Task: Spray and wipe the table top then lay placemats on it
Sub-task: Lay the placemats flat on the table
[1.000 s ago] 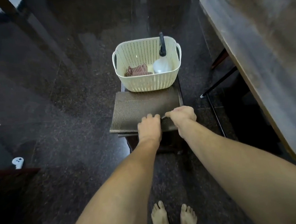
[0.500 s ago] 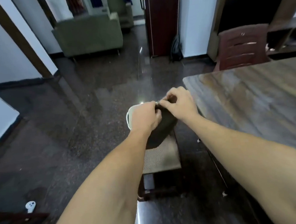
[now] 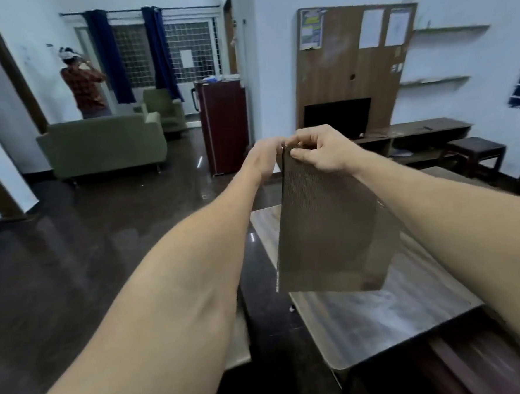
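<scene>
Placemat point(image 3: 331, 232) hung light and floppy over worktop point(image 3: 397, 319); fingers of left hand point(image 3: 264, 157) and right hand point(image 3: 323, 150) pinched its top edge, likely the best hold.

The placemat point(image 3: 331, 232) is a brown woven stuff, finely ribbed and matt, and the table top point(image 3: 381, 317) below it shows grey-brown wood grain, smooth with a dull sheen. The floor point(image 3: 74, 269) is dark polished stone, glossy enough to throw back the light. The sofa point(image 3: 103, 145) wears matt green cloth, the curtains point(image 3: 158, 50) are dark blue cloth, and the wall panel point(image 3: 352, 78) is matt brown wood with paper sheets point(image 3: 371, 28) stuck on it.
</scene>
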